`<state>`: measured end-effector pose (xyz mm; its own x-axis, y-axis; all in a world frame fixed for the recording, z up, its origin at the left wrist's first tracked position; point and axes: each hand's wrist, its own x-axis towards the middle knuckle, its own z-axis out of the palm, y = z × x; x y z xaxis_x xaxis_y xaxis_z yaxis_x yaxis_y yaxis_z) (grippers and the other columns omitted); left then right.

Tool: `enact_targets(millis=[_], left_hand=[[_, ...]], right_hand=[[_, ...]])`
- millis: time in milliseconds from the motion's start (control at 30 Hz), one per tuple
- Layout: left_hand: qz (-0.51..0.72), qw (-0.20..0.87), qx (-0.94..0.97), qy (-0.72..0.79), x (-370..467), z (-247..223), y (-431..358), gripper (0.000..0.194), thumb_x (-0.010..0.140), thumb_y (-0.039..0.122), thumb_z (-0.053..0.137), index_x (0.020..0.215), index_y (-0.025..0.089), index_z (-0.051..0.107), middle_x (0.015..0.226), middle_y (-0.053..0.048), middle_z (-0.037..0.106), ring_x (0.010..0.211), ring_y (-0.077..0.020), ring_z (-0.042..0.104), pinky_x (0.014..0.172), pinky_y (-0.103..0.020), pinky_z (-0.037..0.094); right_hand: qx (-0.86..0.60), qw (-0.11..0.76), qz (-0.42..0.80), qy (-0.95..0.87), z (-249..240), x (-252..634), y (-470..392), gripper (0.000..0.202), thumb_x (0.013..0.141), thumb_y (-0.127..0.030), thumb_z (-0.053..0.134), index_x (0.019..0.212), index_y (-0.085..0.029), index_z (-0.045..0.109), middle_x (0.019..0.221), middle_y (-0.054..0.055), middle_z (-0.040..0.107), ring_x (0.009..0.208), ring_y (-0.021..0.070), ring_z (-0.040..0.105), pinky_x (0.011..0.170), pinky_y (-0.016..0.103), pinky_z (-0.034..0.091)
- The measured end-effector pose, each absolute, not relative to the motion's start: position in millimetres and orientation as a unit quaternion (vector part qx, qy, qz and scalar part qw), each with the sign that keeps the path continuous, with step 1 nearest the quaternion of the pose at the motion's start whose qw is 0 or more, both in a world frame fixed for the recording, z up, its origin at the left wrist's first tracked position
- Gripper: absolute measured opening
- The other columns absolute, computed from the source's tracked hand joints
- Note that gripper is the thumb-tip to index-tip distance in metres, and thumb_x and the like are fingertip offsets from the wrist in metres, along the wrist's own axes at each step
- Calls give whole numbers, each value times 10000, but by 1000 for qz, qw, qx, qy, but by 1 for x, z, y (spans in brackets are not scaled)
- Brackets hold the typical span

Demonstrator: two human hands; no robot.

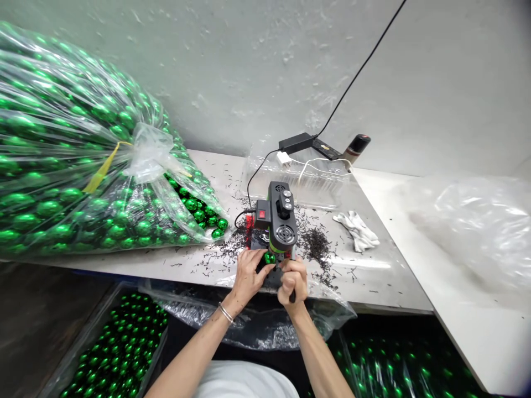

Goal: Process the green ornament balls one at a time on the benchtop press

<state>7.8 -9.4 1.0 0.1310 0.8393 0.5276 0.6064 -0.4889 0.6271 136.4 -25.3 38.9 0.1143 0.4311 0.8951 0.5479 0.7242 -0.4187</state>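
A small black bench drill press (282, 213) with a red switch stands on the table in front of me. Under its head, my left hand (249, 273) holds a shiny green bauble (269, 258) between thumb and fingers. My right hand (293, 279) is wrapped round the black-ended lever (293, 296) at the machine's right side. The drill's tip is hidden behind the bauble and my fingers. Dark shavings (315, 246) lie heaped and scattered around the base.
A large tied clear bag (74, 166) of green baubles fills the left, spilling a few from an opening. White gloves (357, 231), a clear plastic tray (265, 179) and a power adapter (296, 142) lie beyond. Boxes of baubles (120, 342) stand below the table.
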Motion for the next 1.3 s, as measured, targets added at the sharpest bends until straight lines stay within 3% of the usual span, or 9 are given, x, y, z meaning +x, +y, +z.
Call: enact_targets(millis=[333, 533, 600, 667, 800, 933, 1033, 1133, 1300], left_hand=[[451, 168, 731, 483, 0, 6, -24, 301, 951, 359, 605, 1198, 191, 640, 1096, -118, 718, 1039, -275, 651, 974, -495, 506], [421, 86, 791, 435, -32, 9, -60, 793, 862, 672, 581, 1455, 163, 446, 1316, -196, 609, 1231, -332, 563, 1022, -496, 468], [423, 37, 767, 480, -48, 17, -41, 677, 940, 602, 509, 1458, 170, 442, 1354, -203, 585, 1256, -334, 546, 1017, -494, 459], [412, -4, 723, 554, -66, 29, -7, 439, 1015, 398, 454, 1387, 172, 515, 1311, -188, 617, 1227, -315, 567, 1002, -471, 457], [276, -7, 704, 654, -90, 53, 63, 239, 956, 242, 546, 1153, 144, 640, 1091, -167, 676, 986, -298, 651, 858, -401, 498], [171, 56, 717, 673, -86, 60, 88, 93, 889, 180, 628, 963, 141, 668, 1061, -159, 653, 899, -291, 677, 784, -367, 514], [167, 81, 713, 676, -81, 58, 87, 98, 873, 168, 638, 959, 136, 673, 1025, -153, 658, 868, -292, 688, 764, -369, 522], [258, 134, 677, 676, -87, 60, 83, 211, 893, 216, 615, 1081, 145, 680, 1019, -133, 684, 918, -281, 681, 837, -387, 521], [509, 428, 473, 578, -99, 71, 60, 542, 843, 441, 668, 1299, 150, 632, 1052, -87, 710, 873, -205, 668, 842, -354, 544]], right_hand=[[-429, 639, 71, -634, 123, 138, -37, 300, 954, -119, 421, 669, -209, 448, 700, -9, 510, 668, 131, 521, 606, 289, 386], [-416, 645, 47, -639, 133, 136, -37, 302, 943, -93, 435, 664, -208, 447, 667, -15, 504, 650, 129, 516, 599, 286, 375], [-410, 649, 35, -640, 125, 135, -36, 303, 938, -83, 432, 662, -208, 441, 667, -13, 499, 642, 128, 512, 588, 286, 371], [-406, 648, 29, -643, 121, 134, -36, 306, 936, -77, 430, 660, -209, 439, 666, -12, 494, 640, 131, 515, 584, 289, 371], [-409, 644, 21, -646, 122, 134, -37, 316, 933, -71, 431, 651, -212, 437, 670, -8, 501, 634, 133, 514, 573, 294, 370], [-408, 646, 26, -645, 120, 134, -37, 306, 931, -64, 425, 663, -209, 449, 677, -8, 505, 631, 130, 518, 562, 288, 380], [-405, 646, 27, -646, 118, 135, -37, 297, 925, -61, 432, 668, -207, 458, 676, -9, 510, 631, 130, 523, 556, 285, 387], [-403, 641, 22, -653, 117, 136, -37, 296, 918, -55, 432, 666, -209, 453, 673, -9, 505, 634, 131, 526, 548, 283, 387], [-399, 643, 17, -653, 116, 134, -37, 302, 912, -38, 424, 663, -208, 447, 685, -6, 505, 617, 119, 510, 532, 276, 380]])
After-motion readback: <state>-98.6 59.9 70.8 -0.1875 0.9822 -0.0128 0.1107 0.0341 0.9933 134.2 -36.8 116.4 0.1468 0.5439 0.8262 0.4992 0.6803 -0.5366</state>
